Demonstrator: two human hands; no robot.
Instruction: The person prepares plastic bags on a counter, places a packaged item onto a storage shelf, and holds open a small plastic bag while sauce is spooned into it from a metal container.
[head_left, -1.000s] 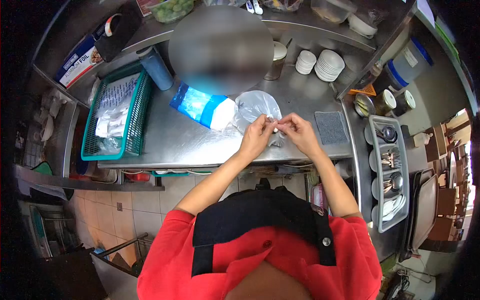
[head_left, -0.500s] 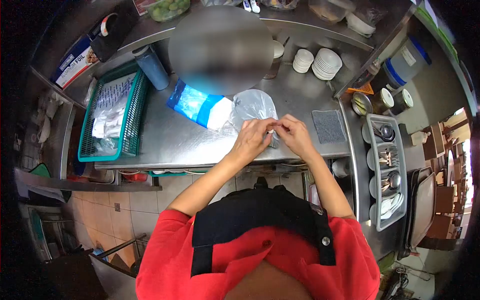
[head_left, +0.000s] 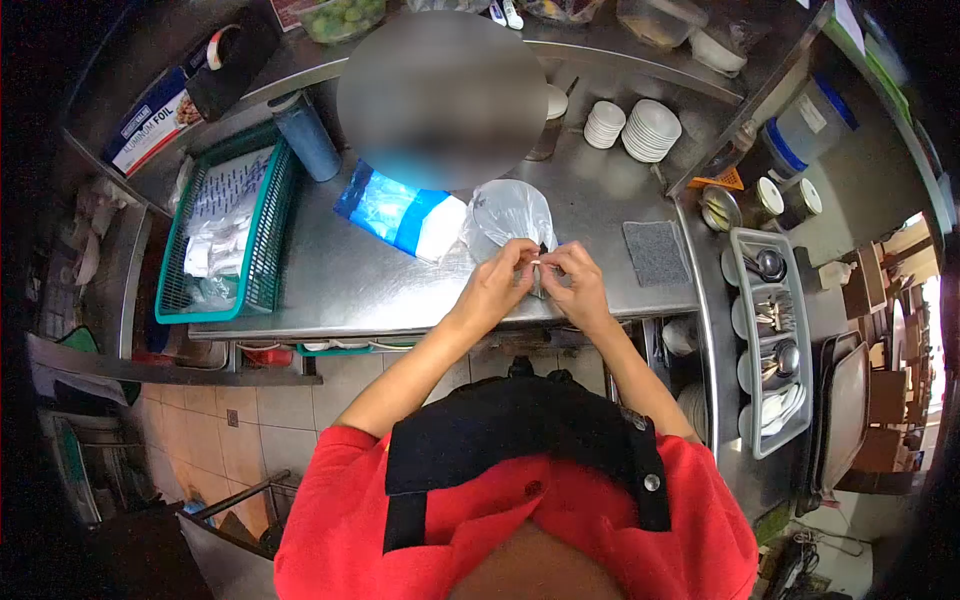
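A clear plastic bag [head_left: 512, 212] lies on the steel counter, rounded and full-looking at its far end. Its gathered near end runs between my hands. My left hand [head_left: 497, 287] is closed, thumb and fingertips pinching at this neck. Facing it, my right hand [head_left: 574, 284] pinches there too, fingertips almost meeting the left ones. A small white bit and a dark spot show between the fingers, too small to name. Just left of the bag is a blue-and-white plastic packet [head_left: 408, 212].
A green basket [head_left: 262, 250] with packaged items stands left, near a blue bottle [head_left: 307, 137]. A grey cloth [head_left: 656, 253] lies right. Stacked white dishes [head_left: 653, 130] stand at the back, and a cutlery tray [head_left: 797, 340] is far right. A blurred oval hides the back middle.
Both hands have shifted slightly toward me and left, and the fingertips have turned at the bag's neck. The white bit between them shows more clearly. The bag stays nearly in place.
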